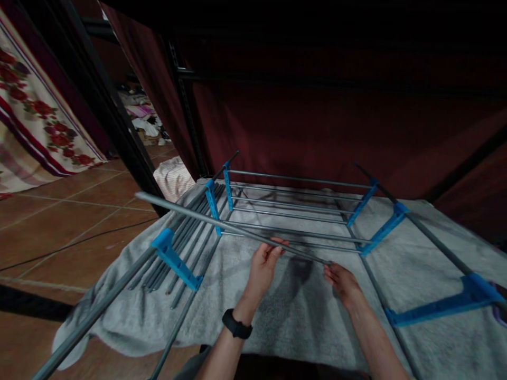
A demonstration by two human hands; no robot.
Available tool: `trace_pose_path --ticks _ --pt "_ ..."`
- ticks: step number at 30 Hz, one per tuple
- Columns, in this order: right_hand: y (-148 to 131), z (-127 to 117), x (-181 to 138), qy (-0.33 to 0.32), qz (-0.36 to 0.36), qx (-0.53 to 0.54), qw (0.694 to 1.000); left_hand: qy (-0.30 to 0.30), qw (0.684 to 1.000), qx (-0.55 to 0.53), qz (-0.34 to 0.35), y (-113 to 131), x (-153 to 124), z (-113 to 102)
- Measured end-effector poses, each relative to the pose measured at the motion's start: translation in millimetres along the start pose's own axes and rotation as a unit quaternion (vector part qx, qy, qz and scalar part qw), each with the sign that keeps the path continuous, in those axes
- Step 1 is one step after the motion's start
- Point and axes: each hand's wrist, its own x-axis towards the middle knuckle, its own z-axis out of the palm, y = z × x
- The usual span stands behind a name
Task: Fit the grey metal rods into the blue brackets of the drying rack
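Note:
A long grey metal tube [206, 217] slants across the middle of the view, its far end up at the left. My left hand [266, 262], with a black band on the wrist, is closed round it near the right part. The fingers of my right hand [339, 279] pinch its right end. Behind and around my hands stands a rack frame of grey tubes joined by blue plastic brackets [174, 259]. Several cross tubes [293, 203] span between the brackets at the back. Another blue bracket [443, 306] sits to the right of my right hand.
Several loose grey tubes [178, 248] lie side by side on the grey cloth [317, 327] at the left. Long frame tubes run toward me on both sides. Dark metal posts [106, 95] and a maroon curtain [301, 132] stand behind. A cable [79, 244] crosses the tiled floor.

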Motion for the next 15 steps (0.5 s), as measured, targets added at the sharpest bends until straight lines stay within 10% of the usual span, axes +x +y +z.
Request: trace_pose_path --ticks 15 --pt "33 57 -41 -0.237 -0.064 -0.204 0.948 -0.009 0.99 0.128 0.049 7 -3 -3"
